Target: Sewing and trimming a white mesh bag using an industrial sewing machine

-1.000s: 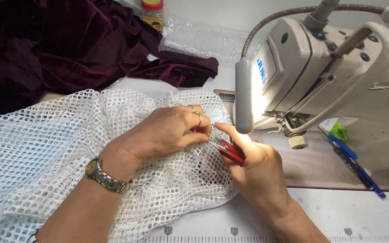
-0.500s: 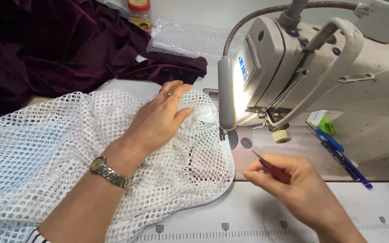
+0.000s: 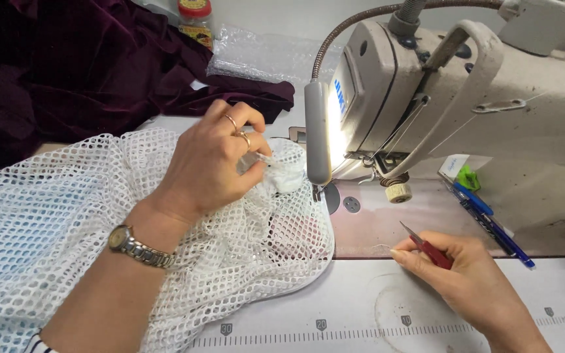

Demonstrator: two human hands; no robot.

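I see pale sewing table [image 3: 361, 307], ruler scale along near edge. White mesh fabric [image 3: 53, 216] spread under my left hand [image 3: 210, 167] — maroon velvet [image 3: 80, 65] heaped beyond it. Beige sewing machine [image 3: 492, 111] stands beyond my right hand [image 3: 472, 287]; blue pens [image 3: 492, 222] just past its fingers. Clear bubble wrap [image 3: 263, 55] and small jar [image 3: 195, 16] at far edge.
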